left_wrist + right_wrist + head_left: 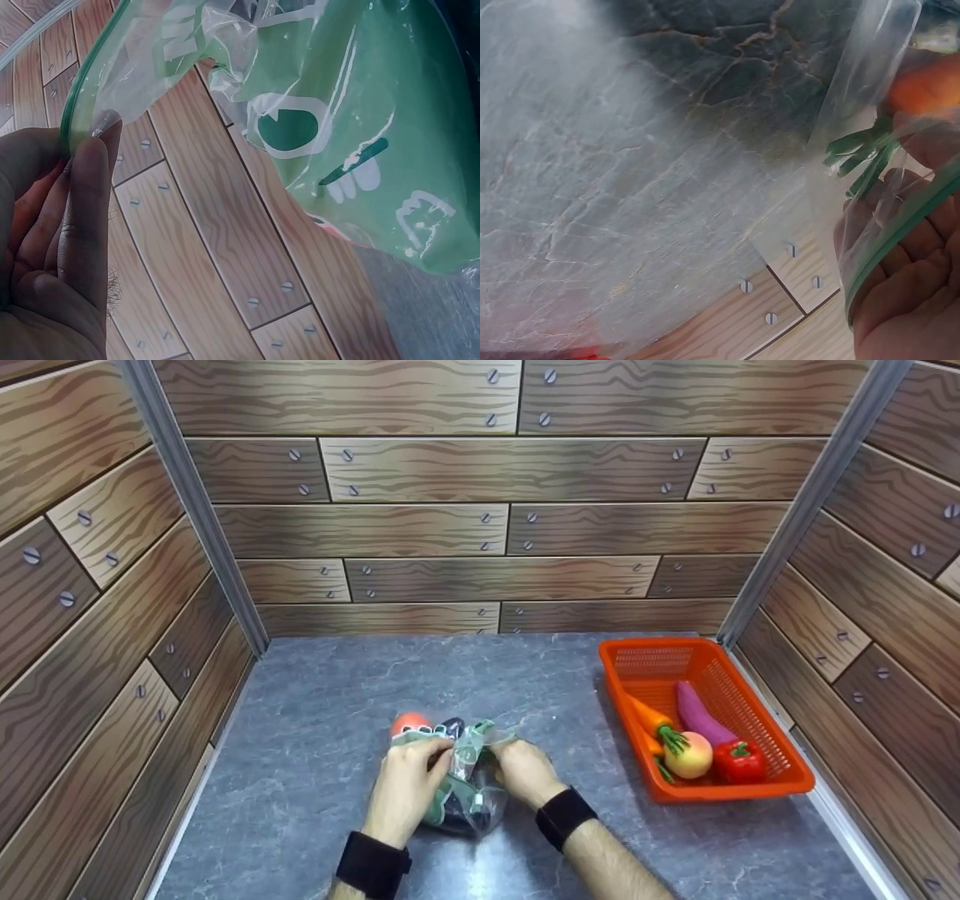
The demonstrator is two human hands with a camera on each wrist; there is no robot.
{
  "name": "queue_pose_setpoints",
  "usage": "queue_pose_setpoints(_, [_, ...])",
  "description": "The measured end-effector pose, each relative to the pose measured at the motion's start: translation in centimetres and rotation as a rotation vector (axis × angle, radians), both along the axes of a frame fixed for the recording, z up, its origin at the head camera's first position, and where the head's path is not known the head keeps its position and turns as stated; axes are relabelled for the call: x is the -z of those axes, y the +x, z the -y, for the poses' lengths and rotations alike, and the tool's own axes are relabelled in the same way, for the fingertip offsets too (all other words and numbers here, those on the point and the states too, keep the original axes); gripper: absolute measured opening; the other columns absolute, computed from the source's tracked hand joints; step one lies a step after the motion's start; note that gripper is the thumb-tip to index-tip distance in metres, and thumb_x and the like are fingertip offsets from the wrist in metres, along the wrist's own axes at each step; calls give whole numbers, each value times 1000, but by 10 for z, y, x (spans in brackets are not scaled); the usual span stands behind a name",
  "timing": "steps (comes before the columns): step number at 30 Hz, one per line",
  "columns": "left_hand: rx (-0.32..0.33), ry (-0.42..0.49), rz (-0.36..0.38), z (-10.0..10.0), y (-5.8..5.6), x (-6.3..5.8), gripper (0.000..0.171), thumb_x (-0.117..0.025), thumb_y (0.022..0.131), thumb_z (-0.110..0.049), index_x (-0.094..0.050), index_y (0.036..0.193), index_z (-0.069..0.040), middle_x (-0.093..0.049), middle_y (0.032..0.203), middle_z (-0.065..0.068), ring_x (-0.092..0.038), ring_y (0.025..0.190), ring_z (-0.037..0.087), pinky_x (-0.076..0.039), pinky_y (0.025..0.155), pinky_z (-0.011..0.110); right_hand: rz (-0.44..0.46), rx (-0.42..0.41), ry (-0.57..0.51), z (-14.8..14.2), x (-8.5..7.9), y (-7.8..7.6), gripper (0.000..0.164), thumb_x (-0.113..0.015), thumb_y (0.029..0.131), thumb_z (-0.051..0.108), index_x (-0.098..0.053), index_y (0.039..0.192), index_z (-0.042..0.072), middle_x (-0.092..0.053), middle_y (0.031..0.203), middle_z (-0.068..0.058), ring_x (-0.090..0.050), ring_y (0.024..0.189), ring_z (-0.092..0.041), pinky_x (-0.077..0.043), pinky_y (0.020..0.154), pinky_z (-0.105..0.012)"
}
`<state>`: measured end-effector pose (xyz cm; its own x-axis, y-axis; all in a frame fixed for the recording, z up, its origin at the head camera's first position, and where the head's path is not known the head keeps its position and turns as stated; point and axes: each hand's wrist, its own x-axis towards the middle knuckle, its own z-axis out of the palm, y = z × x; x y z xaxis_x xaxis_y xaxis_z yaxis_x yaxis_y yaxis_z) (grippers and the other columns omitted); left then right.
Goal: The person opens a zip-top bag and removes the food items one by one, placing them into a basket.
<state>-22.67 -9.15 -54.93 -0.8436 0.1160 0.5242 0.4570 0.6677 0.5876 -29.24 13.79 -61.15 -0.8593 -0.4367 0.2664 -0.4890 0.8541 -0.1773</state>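
A clear and green zip bag [466, 754] stands on the table between my two hands, with dark shapes [459, 816] showing through its plastic. Thumb and fingers of my left hand [409, 776] pinch the green-edged rim, close up in the left wrist view [71, 217]. My right hand [525, 771] reaches into the bag's mouth. In the right wrist view its curled fingers hold a carrot [930, 86] by the leafy green end, behind the bag's green rim [907, 221]. A round orange-red thing [410, 724] and a dark, shiny one [454, 727] show at the bag's far side.
On the right stands an orange plastic basket [780, 765]. In it lie carrots [651, 715], a long purple vegetable [701, 714], a peach-like fruit [688, 755] and a red bell pepper [741, 761]. Wood-patterned walls [420, 529] enclose the grey table [315, 697] at the back and sides.
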Motion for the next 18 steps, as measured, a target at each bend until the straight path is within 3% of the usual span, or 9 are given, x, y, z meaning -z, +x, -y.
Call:
queue_pose_setpoints(12, [1,-2,5,-1,1,-1,14,-87,103,-3,-91,116,-7,-92,109,9,-90,98,25,-76,88,38,-35,-14,17,-1,3,3,22,-98,88,6,-79,98,9,-85,91,-9,-81,82,-33,-72,74,-51])
queue_pose_setpoints(18, [-8,-19,1,-2,1,0,12,-86,103,-2,-91,114,-6,-92,107,9,-90,97,23,-76,87,38,10,-13,-3,0,6,6,22,-99,90,14,-78,93,11,-84,88,-8,-81,81,-33,-70,70,-52])
